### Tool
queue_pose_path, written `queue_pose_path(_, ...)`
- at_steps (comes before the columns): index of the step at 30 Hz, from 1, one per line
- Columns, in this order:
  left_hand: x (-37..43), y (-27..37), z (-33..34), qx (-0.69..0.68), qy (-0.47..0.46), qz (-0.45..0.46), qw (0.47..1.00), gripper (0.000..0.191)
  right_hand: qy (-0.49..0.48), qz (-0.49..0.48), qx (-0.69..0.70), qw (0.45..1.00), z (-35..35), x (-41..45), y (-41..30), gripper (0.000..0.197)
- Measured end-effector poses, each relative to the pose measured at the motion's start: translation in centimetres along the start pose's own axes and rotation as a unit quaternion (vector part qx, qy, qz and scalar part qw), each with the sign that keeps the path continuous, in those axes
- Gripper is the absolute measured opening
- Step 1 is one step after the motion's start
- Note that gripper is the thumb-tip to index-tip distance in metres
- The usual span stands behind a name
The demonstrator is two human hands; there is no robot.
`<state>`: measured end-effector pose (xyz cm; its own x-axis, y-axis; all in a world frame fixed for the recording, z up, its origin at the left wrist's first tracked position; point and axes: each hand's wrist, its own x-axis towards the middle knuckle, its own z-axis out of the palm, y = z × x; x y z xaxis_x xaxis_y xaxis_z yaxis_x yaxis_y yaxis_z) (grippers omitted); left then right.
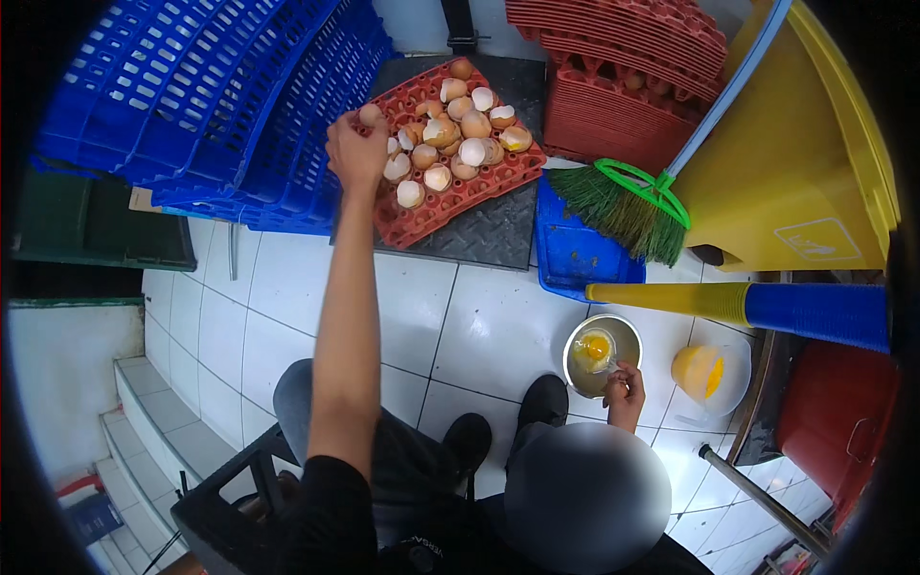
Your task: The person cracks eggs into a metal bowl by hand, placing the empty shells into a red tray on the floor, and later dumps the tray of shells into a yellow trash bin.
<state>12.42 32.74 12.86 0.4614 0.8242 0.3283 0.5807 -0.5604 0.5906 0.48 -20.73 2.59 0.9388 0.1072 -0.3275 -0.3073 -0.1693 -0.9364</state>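
Note:
My left hand (357,149) reaches to the near-left corner of a red egg tray (410,231), its fingers around a brown egg (370,115). Whether that egg is whole I cannot tell. Several cracked brown eggshells (438,177) lie heaped on the tray, which rests on a black textured platform (496,241). Lower right, my right hand (625,389) is at the rim of a round metal bowl (627,334) on the floor. It pinches what looks like the handle of a small clear cup (612,366), with a raw egg (596,348) in it over the bowl.
A clear pitcher (733,374) with yellow liquid stands right of the bowl. Beyond are a blue dustpan (575,266), a green broom (647,201) and a yellow bin (762,180). Blue crates (244,122) rise at left, stacked red egg trays (611,108) at the back.

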Motion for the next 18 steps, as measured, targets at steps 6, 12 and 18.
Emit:
queue_pose_path(6, 7.0, -2.8, 2.2, 0.076, -0.139, 0.0, 0.987, 0.042, 0.01, 0.008, -0.001, 1.0, 0.7, -0.4, -0.3, 0.023)
queue_pose_path(12, 8.8, -5.4, 0.8, 0.071, -0.153, 0.069, 0.983, 0.05, 0.004, 0.017, 0.002, 1.0, 0.7, -1.0, 0.5, 0.021)
queue_pose_path(18, 3.1, -1.8, -2.4, -0.304, -0.054, -0.018, 0.951, 0.041, 0.002, 0.069, 0.094, 0.993, 1.0, -1.2, 1.5, 0.023)
